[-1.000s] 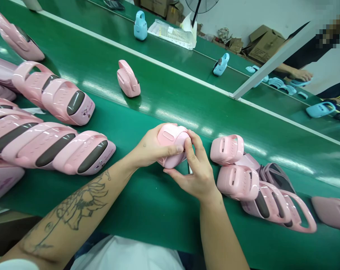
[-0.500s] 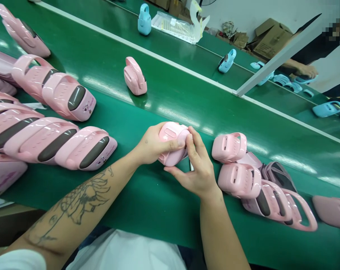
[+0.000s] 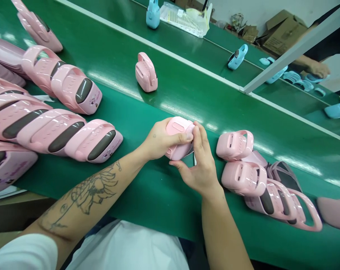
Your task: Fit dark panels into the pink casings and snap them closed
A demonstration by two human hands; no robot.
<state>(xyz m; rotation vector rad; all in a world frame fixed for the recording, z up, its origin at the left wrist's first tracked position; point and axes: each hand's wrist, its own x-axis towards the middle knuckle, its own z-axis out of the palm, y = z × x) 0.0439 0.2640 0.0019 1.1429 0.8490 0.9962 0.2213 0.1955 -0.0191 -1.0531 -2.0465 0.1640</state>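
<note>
My left hand (image 3: 161, 140) is closed around a glossy pink plastic device (image 3: 177, 127), its thumb pressed over the front. From the other side, my right hand (image 3: 200, 157) grips the end of the same device with fingertips on top and its thumb near the lower edge. Both hands hide much of it. A small white piece (image 3: 195, 159) shows beside my right palm; what it is, I cannot tell. Just right of that hand sits a pink device with a loop handle (image 3: 230, 145), and others like it lie below.
Many pink handled devices (image 3: 74, 88) stand in rows at left. A single one (image 3: 146, 73) is on the shiny green belt (image 3: 186, 90). Beyond a white rail (image 3: 170, 48) are blue devices (image 3: 237, 57), a plastic bag (image 3: 183, 20), cartons (image 3: 285, 32) and a co-worker's hand (image 3: 318, 69).
The whole view has shifted, so things appear farther right and slightly higher. Both hands keep their hold on the pink device, with only small finger movement.
</note>
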